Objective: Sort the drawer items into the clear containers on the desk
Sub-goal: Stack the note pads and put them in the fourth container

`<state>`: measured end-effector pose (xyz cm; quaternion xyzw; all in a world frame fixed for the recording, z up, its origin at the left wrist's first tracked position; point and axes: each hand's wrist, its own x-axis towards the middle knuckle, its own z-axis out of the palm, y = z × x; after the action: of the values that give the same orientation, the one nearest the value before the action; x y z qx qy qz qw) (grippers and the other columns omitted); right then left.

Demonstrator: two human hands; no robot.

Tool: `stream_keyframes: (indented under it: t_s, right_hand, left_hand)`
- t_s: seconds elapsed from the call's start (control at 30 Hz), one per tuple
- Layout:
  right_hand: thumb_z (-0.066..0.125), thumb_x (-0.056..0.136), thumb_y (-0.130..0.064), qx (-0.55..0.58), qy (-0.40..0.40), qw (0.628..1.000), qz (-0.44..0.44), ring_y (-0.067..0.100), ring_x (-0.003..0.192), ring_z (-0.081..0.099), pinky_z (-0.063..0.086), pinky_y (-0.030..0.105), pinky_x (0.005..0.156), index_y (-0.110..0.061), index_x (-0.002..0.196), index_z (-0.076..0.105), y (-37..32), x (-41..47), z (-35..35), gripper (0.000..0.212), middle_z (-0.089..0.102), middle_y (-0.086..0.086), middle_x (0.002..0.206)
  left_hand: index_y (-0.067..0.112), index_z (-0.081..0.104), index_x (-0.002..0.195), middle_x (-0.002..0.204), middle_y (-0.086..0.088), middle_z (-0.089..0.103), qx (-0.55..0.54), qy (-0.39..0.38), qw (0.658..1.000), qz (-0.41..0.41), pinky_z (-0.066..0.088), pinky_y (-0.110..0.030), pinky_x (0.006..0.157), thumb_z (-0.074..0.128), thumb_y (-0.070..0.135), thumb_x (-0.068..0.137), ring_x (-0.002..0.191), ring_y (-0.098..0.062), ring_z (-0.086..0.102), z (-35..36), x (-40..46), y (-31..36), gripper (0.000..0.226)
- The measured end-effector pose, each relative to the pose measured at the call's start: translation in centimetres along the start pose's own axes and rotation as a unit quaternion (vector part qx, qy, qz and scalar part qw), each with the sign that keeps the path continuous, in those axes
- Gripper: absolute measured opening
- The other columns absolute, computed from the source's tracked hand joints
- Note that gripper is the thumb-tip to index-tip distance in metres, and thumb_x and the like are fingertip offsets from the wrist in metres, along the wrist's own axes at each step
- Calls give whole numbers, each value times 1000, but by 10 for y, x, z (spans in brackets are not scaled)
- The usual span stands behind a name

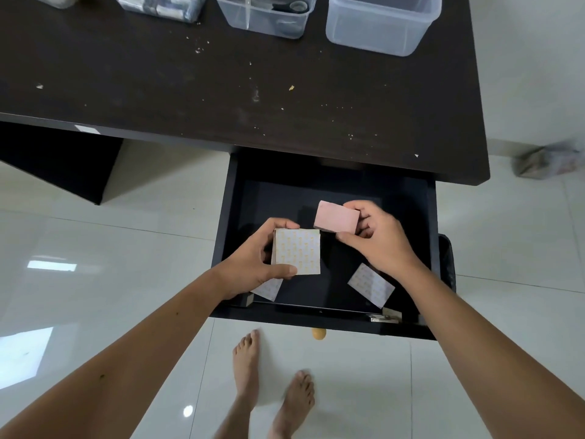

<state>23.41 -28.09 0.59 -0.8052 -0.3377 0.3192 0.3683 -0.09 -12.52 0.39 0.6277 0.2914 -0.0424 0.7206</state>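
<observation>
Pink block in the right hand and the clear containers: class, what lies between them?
Head view: only the drawer's dark back and bare, crumb-speckled desk top separate them.

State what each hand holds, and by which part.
The left hand grips a white patterned pad by its left edge. The right hand pinches a pink block at its right end.

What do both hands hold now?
Left hand: holds a white patterned pad.
Right hand: holds a pink block.
</observation>
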Motion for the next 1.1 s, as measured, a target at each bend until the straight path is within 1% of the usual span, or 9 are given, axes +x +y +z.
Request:
stream_keyframes:
  t_s: [0.13, 0.3, 0.4, 0.5, 0.6, 0.73, 0.87, 1.0, 1.1]
  right_hand:
    - [86, 86, -12, 62, -14, 997, -32, 14, 93, 74, 62, 30, 84, -32, 135, 64, -25, -18, -23, 57, 72, -9, 119]
    - [84, 89, -12, 76, -22, 995, -52, 20, 87, 72, 59, 29, 80, -35, 137, 62, -43, -33, -39, 58, 71, -10, 118]
    - [83, 89, -10, 107, 8, 993, -49, 20, 95, 74, 61, 35, 85, -33, 137, 62, -47, -34, -49, 58, 72, -11, 117]
    - [83, 88, -6, 146, 29, 987, -62, 20, 103, 75, 62, 35, 89, -29, 137, 63, -52, -37, -57, 58, 73, -7, 119]
    - [84, 86, -3, 163, -9, 985, -63, 23, 95, 75, 60, 36, 85, -32, 133, 65, -52, -42, -50, 59, 74, -6, 114]
    - [87, 84, -10, 77, -43, 995, -40, 18, 83, 70, 60, 33, 77, -34, 135, 65, -42, -43, -37, 61, 72, -8, 103]
    - [90, 82, -17, -7, -30, 998, -62, 12, 87, 61, 54, 25, 74, -35, 137, 65, -34, -40, -30, 63, 59, -16, 113]
    - [91, 81, -18, -40, -27, 994, -102, 10, 92, 56, 50, 17, 76, -34, 138, 67, -32, -36, -25, 64, 47, -11, 123]
    - [91, 82, -21, -51, -34, 993, -102, 10, 91, 55, 49, 13, 76, -38, 140, 64, -34, -34, -19, 66, 45, -10, 120]
  left_hand:
    - [38, 51, 135, 137, 6, 60, -9, -4, 1000, 4, 64, -43, 96, 83, -4, 85, 135, -21, 58, 2, 2, 12, 73]
    - [37, 54, 134, 136, 2, 61, -10, -20, 1000, 1, 66, -44, 90, 85, -3, 83, 130, -24, 62, 12, 5, 27, 72]
    - [37, 54, 134, 137, 2, 60, -14, -27, 1000, -5, 66, -47, 89, 85, -4, 84, 130, -24, 61, 18, 7, 33, 72]
    - [37, 52, 135, 137, 4, 60, -1, -29, 1000, -4, 66, -44, 90, 85, -2, 84, 131, -23, 59, 23, 9, 38, 72]
    - [37, 52, 135, 136, 2, 62, -22, -25, 999, -2, 65, -44, 91, 86, -1, 84, 128, -22, 64, 27, 13, 41, 73]
    - [37, 50, 141, 137, 4, 63, -27, -34, 999, 7, 63, -40, 97, 88, 1, 82, 129, -16, 64, 31, 19, 46, 79]
    - [36, 52, 140, 138, 3, 61, -20, -41, 999, 16, 61, -38, 100, 89, 0, 81, 128, -12, 62, 31, 21, 49, 78]
    - [32, 53, 139, 138, 1, 59, -28, -42, 998, 23, 59, -44, 104, 90, 0, 80, 127, -16, 63, 28, 23, 47, 77]
    - [31, 53, 137, 136, 1, 58, -40, -41, 998, 21, 63, -40, 94, 87, 7, 84, 123, -18, 63, 29, 24, 50, 67]
